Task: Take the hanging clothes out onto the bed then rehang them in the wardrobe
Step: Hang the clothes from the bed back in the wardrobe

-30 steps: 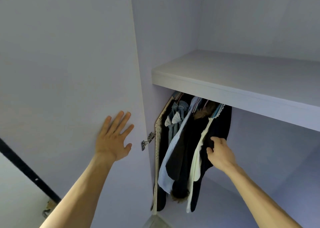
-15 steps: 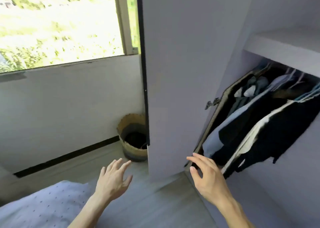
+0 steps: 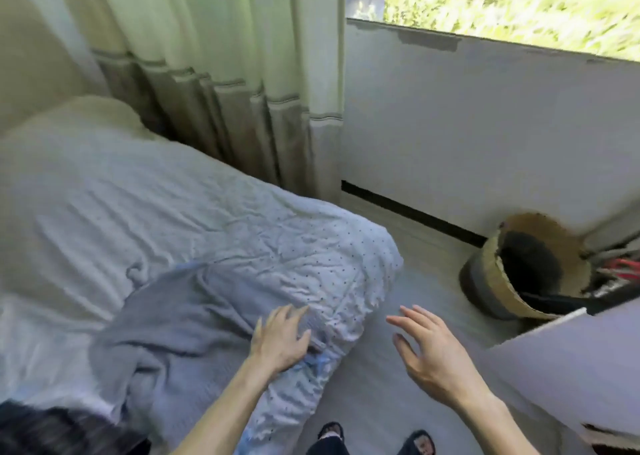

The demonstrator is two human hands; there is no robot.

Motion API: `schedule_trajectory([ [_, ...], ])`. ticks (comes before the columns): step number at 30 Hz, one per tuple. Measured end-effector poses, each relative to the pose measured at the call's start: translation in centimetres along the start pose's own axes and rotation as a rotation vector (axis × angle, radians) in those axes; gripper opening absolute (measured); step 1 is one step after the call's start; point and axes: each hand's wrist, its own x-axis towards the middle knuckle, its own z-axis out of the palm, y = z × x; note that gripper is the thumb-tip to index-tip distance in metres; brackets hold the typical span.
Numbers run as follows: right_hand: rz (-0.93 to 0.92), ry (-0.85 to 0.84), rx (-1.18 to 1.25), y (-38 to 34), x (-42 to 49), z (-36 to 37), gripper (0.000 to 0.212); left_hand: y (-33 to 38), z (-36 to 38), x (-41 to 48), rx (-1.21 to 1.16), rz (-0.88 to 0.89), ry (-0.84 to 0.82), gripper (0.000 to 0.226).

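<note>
Grip apart on both sides: the left hand lies palm down with straight, spread fingers on the near edge of the bed, resting on the dotted white duvet just where a grey blanket is bunched against it. It holds nothing. The right hand hangs over the pale floor just beside the bed's corner. Its grip is also apart, with the fingers fanned and slightly bent and the palm turned toward the left hand; nothing is in it.

Below the hands, two feet in dark slippers stand on the floor at the bottom edge. Right of the right hand, a flat pale wardrobe door cuts across the lower right corner. Beyond its top edge a woven basket with a dark inside sits on the floor near the wall, and blurred red and white shapes show just beside it; what they are cannot be told.

On the bed's near left corner lies a dark blurred mass, well apart from both hands; whether it is one of the clothes cannot be told. A cream pillow lies at the far end of the bed. Pleated pale curtains hang behind it, next to a window bright with greenery.
</note>
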Motion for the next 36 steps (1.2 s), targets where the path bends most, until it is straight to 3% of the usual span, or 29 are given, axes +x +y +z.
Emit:
schedule_trajectory([
  [8,-0.397,-0.335,-0.131,-7.3,5.3,3.3,0.039,-8.9,3.0,-8.5,-0.186,-0.428,0.094,0.060],
  [18,-0.733,-0.539,-0.244,-10.5,7.6,5.0,0.041,-7.3,6.6,-15.9,-0.383,-0.752,0.188,0.055],
  [28,-0.869,-0.647,-0.380,-12.4,10.3,10.0,0.046,-7.4,7.8,-17.0,-0.437,-0.879,0.198,0.053],
  [36,-0.855,-0.759,-0.501,-16.9,15.9,18.8,0.045,-14.9,8.5,-12.5,-0.427,-0.855,0.039,0.052],
])
